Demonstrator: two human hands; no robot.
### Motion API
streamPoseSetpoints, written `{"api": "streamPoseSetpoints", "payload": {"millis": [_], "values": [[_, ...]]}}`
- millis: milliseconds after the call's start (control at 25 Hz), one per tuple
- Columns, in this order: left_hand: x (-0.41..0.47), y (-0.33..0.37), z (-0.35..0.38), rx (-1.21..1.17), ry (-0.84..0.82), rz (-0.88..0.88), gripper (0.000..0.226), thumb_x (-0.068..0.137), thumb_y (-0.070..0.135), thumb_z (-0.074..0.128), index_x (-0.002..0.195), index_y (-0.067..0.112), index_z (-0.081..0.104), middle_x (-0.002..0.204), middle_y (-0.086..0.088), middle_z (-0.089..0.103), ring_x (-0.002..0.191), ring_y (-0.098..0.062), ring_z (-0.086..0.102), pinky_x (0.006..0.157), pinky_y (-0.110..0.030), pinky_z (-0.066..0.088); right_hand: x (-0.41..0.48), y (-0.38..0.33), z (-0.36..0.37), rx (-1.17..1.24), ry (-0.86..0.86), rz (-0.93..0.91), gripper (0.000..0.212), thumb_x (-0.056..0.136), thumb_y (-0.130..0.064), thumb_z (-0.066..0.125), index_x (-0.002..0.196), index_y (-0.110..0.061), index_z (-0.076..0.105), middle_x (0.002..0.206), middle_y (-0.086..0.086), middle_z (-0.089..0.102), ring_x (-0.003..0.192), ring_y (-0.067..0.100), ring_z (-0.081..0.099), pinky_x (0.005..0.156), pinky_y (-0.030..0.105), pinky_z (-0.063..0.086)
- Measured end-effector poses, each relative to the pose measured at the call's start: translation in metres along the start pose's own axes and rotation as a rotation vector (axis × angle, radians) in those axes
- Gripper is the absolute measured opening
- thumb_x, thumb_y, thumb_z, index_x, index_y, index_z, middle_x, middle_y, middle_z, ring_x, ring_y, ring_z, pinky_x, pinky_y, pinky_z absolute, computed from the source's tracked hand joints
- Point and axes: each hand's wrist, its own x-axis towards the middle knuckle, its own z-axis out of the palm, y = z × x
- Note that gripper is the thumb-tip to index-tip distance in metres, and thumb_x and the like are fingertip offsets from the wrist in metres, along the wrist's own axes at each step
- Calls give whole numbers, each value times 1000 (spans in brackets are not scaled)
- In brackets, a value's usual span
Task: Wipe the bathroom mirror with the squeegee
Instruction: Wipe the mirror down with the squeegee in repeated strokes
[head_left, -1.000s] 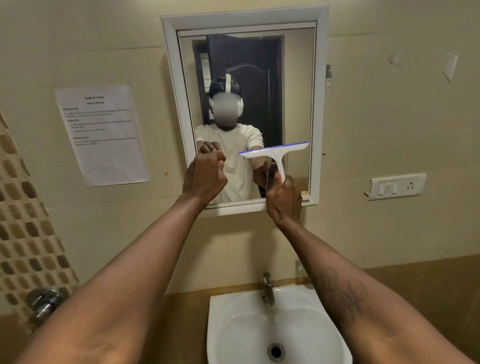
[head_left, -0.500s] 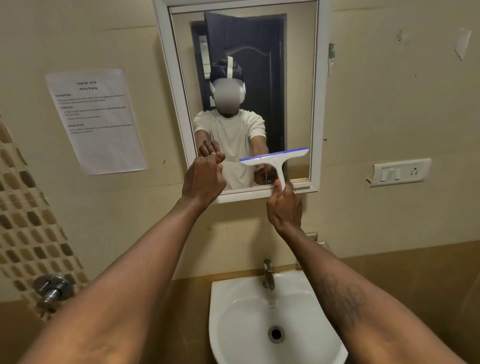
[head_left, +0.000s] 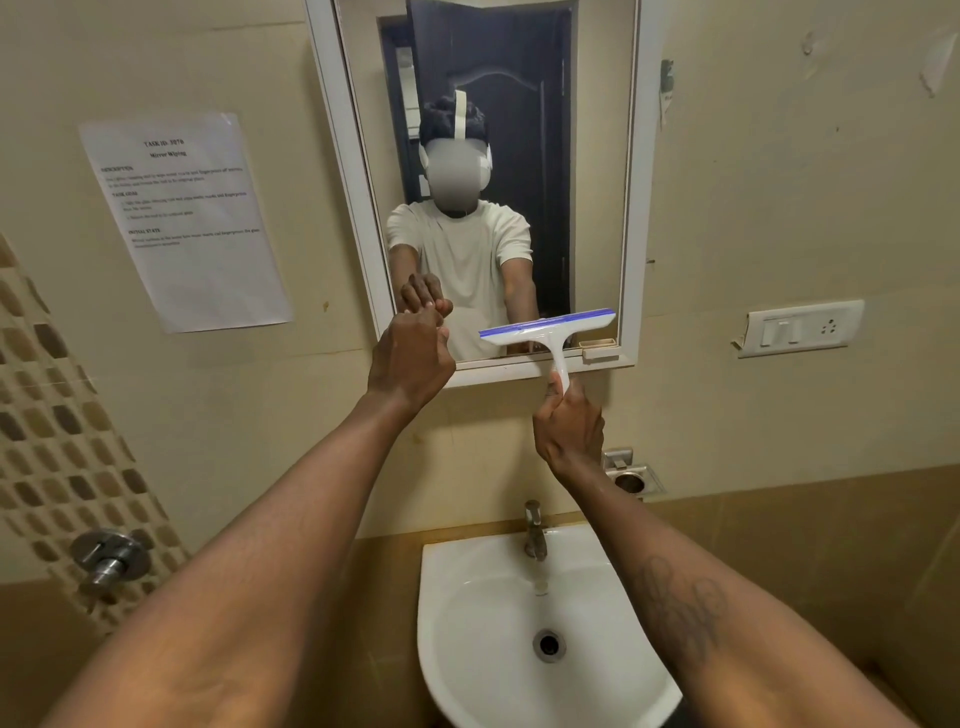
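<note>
A white-framed bathroom mirror (head_left: 592, 156) hangs on the beige wall above the sink. My right hand (head_left: 569, 423) grips the handle of a white squeegee (head_left: 550, 327) with a blue blade edge; the blade lies across the lower right of the glass, just above the bottom frame. My left hand (head_left: 410, 358) is closed into a fist with its knuckles against the lower left of the glass, holding nothing that I can see. The mirror reflects a person in a white shirt and a dark door.
A white sink (head_left: 519, 623) with a metal tap (head_left: 534, 530) sits below. A printed paper sheet (head_left: 187, 218) is taped left of the mirror. A switch plate (head_left: 802, 327) and a metal holder (head_left: 631, 475) are on the right wall. A valve (head_left: 109, 561) sticks out at lower left.
The squeegee has slid down the right part of the glass to near the bottom frame. My right hand dropped below the mirror. My view tilted down. The left fist stayed put.
</note>
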Motion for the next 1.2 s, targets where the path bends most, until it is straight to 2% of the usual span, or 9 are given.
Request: {"api": "streamPoseSetpoints", "payload": {"millis": [320, 640, 920, 1040, 1200], "values": [[-10, 4, 1, -4, -41, -2, 18, 93, 12, 56, 101, 3, 69, 93, -22, 69, 90, -40, 64, 70, -37, 49, -8, 0, -3, -32, -20, 52, 43, 108, -50, 33, 98, -14, 54, 81, 9, 60, 75, 33, 61, 66, 49, 55], [-13, 10, 0, -30, -51, -11, 20, 93, 14, 56, 105, 5, 70, 98, -20, 71, 96, -39, 67, 75, -40, 55, -14, 6, -8, -73, -57, 88, 46, 108, -49, 33, 102, -11, 57, 82, 11, 61, 74, 34, 61, 65, 45, 53], [-20, 15, -4, -20, -54, -22, 20, 95, 15, 55, 99, 4, 70, 96, -19, 70, 92, -38, 66, 71, -37, 51, -18, -5, -16, -78, -85, 136, 51, 107, -51, 31, 103, -11, 63, 83, 9, 63, 74, 30, 63, 67, 46, 57], [-23, 16, -7, -19, -72, -32, 17, 94, 16, 54, 95, 6, 69, 94, -16, 69, 91, -38, 65, 68, -33, 43, -17, -14, -23, -74, -94, 155, 54, 105, -52, 31, 103, -11, 65, 85, 8, 64, 75, 30, 64, 69, 46, 58], [-26, 20, -15, -31, -76, -50, 17, 94, 16, 54, 96, 7, 68, 96, -18, 68, 91, -41, 65, 69, -36, 48, -19, -13, -40, -97, -101, 156, 54, 105, -51, 34, 108, -9, 67, 93, 12, 65, 85, 35, 62, 70, 41, 49]]}}
